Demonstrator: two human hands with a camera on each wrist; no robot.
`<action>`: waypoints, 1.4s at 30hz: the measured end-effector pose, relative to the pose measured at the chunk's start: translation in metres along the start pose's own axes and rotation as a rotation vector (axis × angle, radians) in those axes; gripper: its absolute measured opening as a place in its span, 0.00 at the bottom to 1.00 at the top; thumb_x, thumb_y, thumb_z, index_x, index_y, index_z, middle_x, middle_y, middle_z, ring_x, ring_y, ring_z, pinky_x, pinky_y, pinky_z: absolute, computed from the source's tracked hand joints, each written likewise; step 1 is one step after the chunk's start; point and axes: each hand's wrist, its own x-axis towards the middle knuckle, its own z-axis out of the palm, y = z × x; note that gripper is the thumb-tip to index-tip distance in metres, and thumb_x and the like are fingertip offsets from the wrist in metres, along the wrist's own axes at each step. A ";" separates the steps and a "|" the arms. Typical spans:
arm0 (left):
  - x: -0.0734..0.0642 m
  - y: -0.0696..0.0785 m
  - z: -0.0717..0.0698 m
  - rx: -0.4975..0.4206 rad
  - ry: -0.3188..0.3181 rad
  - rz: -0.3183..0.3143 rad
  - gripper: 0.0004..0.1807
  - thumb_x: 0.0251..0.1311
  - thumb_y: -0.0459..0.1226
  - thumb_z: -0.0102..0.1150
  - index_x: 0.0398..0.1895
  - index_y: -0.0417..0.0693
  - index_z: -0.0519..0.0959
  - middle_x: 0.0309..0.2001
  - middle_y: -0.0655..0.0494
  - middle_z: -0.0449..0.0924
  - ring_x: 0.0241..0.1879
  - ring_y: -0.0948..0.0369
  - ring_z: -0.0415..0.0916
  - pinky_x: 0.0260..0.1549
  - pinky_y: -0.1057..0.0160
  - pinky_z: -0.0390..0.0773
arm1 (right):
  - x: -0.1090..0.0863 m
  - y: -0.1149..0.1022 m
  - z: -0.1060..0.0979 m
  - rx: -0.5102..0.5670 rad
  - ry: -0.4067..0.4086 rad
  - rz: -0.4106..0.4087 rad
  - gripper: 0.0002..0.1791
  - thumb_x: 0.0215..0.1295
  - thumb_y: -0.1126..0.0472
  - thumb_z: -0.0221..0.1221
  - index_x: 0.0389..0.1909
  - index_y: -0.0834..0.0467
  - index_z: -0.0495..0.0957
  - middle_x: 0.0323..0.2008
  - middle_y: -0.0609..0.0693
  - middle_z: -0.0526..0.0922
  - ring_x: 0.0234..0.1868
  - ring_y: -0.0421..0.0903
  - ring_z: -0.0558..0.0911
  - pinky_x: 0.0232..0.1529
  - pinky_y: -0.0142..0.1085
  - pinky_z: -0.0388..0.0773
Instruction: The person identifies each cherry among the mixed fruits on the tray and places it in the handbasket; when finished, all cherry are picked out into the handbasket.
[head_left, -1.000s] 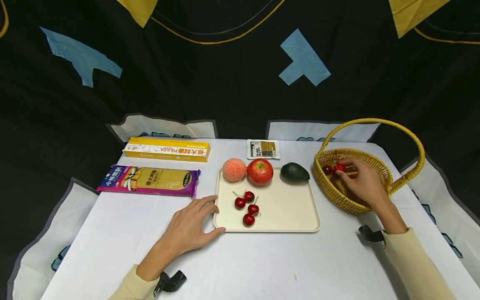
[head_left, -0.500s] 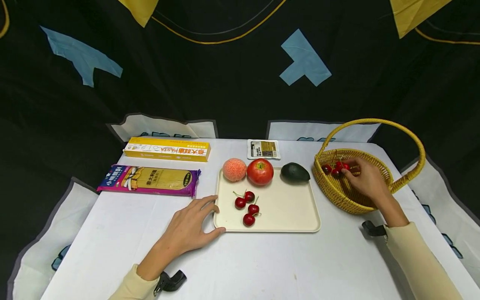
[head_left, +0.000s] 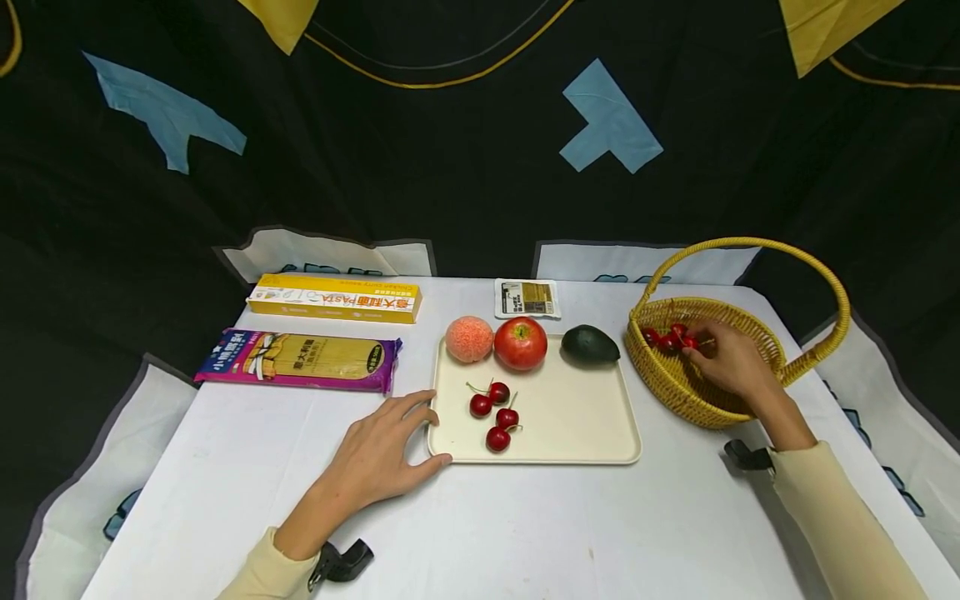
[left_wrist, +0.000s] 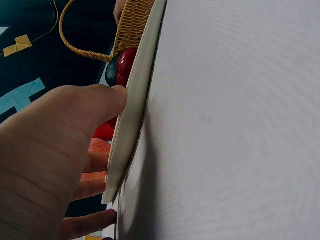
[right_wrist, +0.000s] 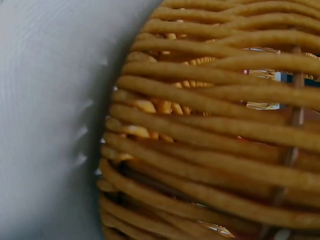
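Note:
In the head view my left hand rests at the near left corner of a cream tray, thumb on its front rim and fingertips along its left rim. The left wrist view shows the thumb touching the rim. Several dark red cherries with stems lie on the tray, in front of a fuzzy pinkish-orange ball-shaped fruit, a red apple and an avocado. My right hand reaches into a wicker basket, pinching a cherry near its stem; its fingertips are partly hidden.
At the back left lie a yellow pasta box and a purple-edged spaghetti packet. Behind the tray is a small flat sachet. The basket's tall handle arches over it. Wicker wall fills most of the right wrist view.
My right hand lowered a cherry among the others in the basket and shifted slightly right; the cherries there moved a little. The left hand and the tray stayed in place.

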 end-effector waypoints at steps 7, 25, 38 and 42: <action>0.000 0.000 0.000 0.003 0.010 0.010 0.27 0.57 0.65 0.73 0.49 0.60 0.83 0.73 0.57 0.77 0.65 0.51 0.79 0.43 0.46 0.87 | -0.003 -0.005 -0.004 0.015 0.044 -0.031 0.22 0.79 0.58 0.62 0.63 0.69 0.77 0.57 0.73 0.82 0.56 0.71 0.82 0.54 0.67 0.77; -0.002 0.000 0.000 0.001 0.001 0.005 0.27 0.58 0.65 0.72 0.48 0.60 0.83 0.73 0.56 0.77 0.65 0.51 0.80 0.44 0.45 0.86 | -0.021 -0.082 -0.002 0.102 0.231 -0.083 0.19 0.77 0.60 0.63 0.63 0.65 0.79 0.56 0.65 0.82 0.50 0.63 0.83 0.49 0.58 0.82; -0.001 0.000 -0.002 -0.004 0.007 0.009 0.27 0.57 0.65 0.73 0.49 0.59 0.83 0.73 0.57 0.77 0.65 0.51 0.80 0.43 0.45 0.86 | -0.016 -0.132 0.020 0.141 0.264 -0.288 0.16 0.72 0.64 0.68 0.58 0.62 0.82 0.49 0.60 0.85 0.44 0.56 0.86 0.44 0.50 0.82; -0.001 0.000 -0.002 -0.007 0.004 0.011 0.27 0.58 0.65 0.73 0.49 0.59 0.83 0.73 0.56 0.76 0.65 0.51 0.80 0.44 0.46 0.86 | -0.012 -0.141 0.027 0.139 0.251 -0.312 0.18 0.71 0.63 0.71 0.58 0.62 0.82 0.49 0.60 0.86 0.42 0.56 0.87 0.40 0.47 0.79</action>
